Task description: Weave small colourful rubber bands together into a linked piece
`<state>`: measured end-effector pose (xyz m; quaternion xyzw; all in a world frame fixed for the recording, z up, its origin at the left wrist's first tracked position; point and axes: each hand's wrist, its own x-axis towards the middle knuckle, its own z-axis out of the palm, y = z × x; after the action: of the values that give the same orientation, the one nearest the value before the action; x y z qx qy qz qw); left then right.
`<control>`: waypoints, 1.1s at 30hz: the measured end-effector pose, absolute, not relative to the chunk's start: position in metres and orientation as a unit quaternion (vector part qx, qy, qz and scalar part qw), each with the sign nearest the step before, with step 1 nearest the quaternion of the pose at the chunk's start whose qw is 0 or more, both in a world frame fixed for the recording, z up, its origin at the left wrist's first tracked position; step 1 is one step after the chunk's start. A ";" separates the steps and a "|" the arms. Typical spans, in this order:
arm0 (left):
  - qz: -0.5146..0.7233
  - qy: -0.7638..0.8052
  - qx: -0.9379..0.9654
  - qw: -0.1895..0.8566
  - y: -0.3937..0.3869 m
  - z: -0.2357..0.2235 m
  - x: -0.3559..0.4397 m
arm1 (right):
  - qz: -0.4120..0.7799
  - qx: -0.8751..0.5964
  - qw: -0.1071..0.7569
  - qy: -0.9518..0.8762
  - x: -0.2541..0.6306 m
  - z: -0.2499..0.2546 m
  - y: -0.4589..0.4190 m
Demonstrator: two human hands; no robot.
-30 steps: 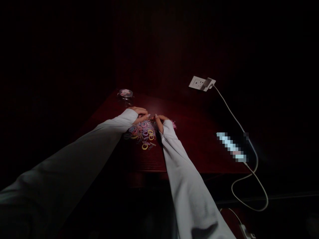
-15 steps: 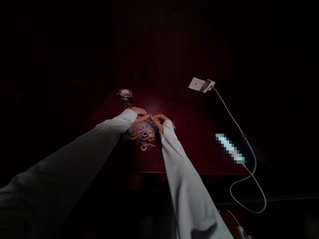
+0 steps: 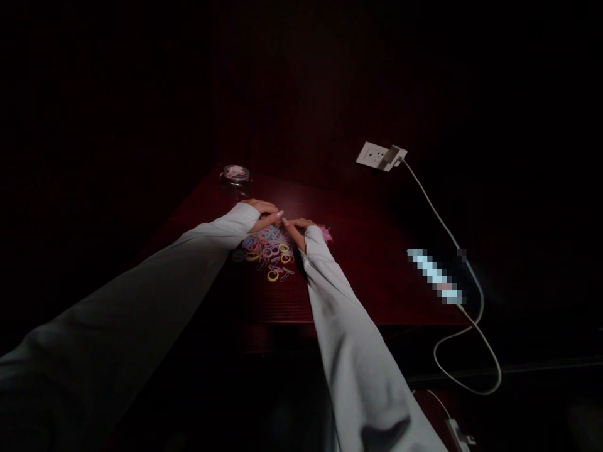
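A pile of small pastel hair ties and hair clips (image 3: 269, 246) lies on the dark red table (image 3: 358, 282). Over its far edge, my left hand (image 3: 264, 214) is closed, thumb and fingers drawn together. My right hand (image 3: 298, 230) meets it from the right, fingertips touching or almost touching the left ones. Whatever is pinched between them is too small and dim to make out. A yellow hair tie (image 3: 273, 275) sits at the pile's near side. Pink stringy material (image 3: 326, 233) shows just beyond my right cuff.
A clear jar with a decorated lid (image 3: 235, 179) stands at the back left. On the wall is a socket (image 3: 372, 155) with a charger; its white cable (image 3: 431, 198) runs down to a pixelated bright device (image 3: 436, 276) on the right. A power strip (image 3: 456, 433) lies below.
A small pale clip-like piece showed between my fingertips half a second ago and is now hidden. My right hand has turned flatter, its fingertips closer to the left hand's.
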<state>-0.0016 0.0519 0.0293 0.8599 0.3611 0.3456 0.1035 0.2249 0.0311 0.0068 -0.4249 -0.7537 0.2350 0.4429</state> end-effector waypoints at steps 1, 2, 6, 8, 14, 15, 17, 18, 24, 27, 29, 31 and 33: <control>0.343 0.363 0.860 0.103 0.054 0.028 -0.001 | 0.225 -0.431 0.446 -0.752 0.226 0.007 0.032; 0.340 0.366 0.860 0.102 0.057 0.026 0.000 | 0.214 -0.440 0.449 -0.747 0.228 0.007 0.034; 0.322 0.386 0.860 0.091 0.067 0.020 0.003 | 0.173 -0.477 0.440 -0.741 0.233 0.005 0.036; 0.314 0.399 0.857 0.084 0.067 0.020 0.003 | 0.159 -0.478 0.425 -0.752 0.233 0.003 0.033; 0.328 0.391 0.854 0.102 0.063 0.021 0.002 | 0.186 -0.430 0.375 -0.800 0.229 0.008 0.026; 0.329 0.391 0.853 0.099 0.063 0.020 0.002 | 0.195 -0.426 0.381 -0.797 0.229 0.009 0.026; 0.330 0.391 0.854 0.097 0.066 0.019 0.003 | 0.215 -0.424 0.407 -0.780 0.228 0.010 0.025; 0.331 0.388 0.854 0.099 0.067 0.018 0.003 | 0.229 -0.424 0.423 -0.768 0.227 0.010 0.023; 0.319 0.356 0.868 0.131 0.068 0.019 0.001 | 0.253 -0.424 0.475 -0.728 0.223 0.019 0.012; 0.321 0.358 0.867 0.130 0.069 0.017 0.002 | 0.229 -0.435 0.469 -0.734 0.221 0.025 0.009; 0.317 0.361 0.868 0.129 0.072 0.015 0.003 | 0.230 -0.433 0.472 -0.733 0.221 0.027 0.008; 0.309 0.364 0.869 0.131 0.073 0.014 0.003 | 0.237 -0.427 0.478 -0.730 0.220 0.026 0.008; 0.307 0.363 0.870 0.134 0.073 0.015 0.003 | 0.249 -0.421 0.486 -0.724 0.220 0.023 0.011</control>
<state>0.0026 0.0729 0.0147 0.8697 0.3628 0.3068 0.1336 0.2199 0.0111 0.0234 -0.4212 -0.7243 0.2487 0.4860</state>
